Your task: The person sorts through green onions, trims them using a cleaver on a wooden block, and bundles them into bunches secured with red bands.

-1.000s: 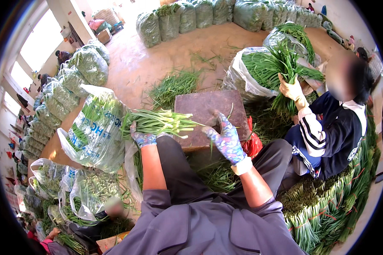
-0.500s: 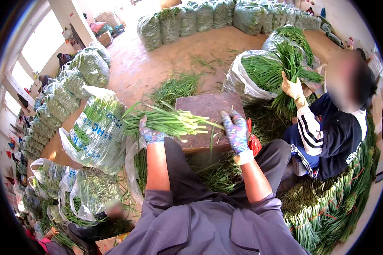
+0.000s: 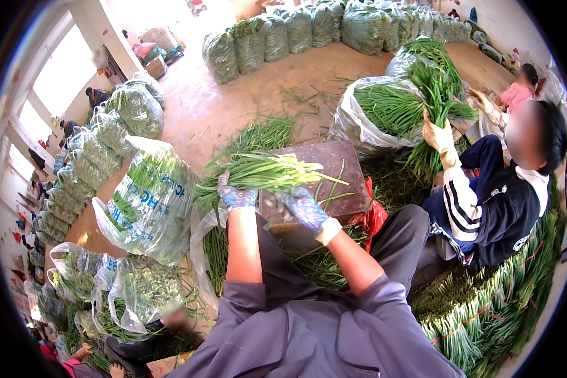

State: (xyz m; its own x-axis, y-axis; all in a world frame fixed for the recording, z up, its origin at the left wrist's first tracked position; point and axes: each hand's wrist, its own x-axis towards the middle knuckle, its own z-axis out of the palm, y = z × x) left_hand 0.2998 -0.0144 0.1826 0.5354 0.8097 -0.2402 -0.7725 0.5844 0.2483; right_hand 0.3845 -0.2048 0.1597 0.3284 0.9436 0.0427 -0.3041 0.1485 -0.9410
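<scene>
A loose bunch of garlic chives (image 3: 268, 169), long flat green leaves with pale stem ends pointing right, lies across my left hand (image 3: 235, 195). That hand wears a patterned glove, its fingers closed round the leafy part from below. Close under the pale stems is my right hand (image 3: 305, 209), in a matching glove. Its fingers are smeared by motion, so I cannot tell whether they grip anything. Beneath the bunch stands a low brown block with a flat top (image 3: 349, 160) between my knees. A few loose stalks (image 3: 335, 183) rest on it.
Red plastic strips (image 3: 378, 211) hang at the block's right side. A printed plastic bag of greens (image 3: 148, 198) stands left. On the right a co-worker (image 3: 485, 208) grips chives over an open bag (image 3: 349, 123). Tied bundles (image 3: 491, 315) lie lower right; filled bags (image 3: 249, 47) line the back.
My right hand has moved left from the stem tips to beneath the stems, near my left hand. The left hand and bunch have shifted slightly right in the picture.
</scene>
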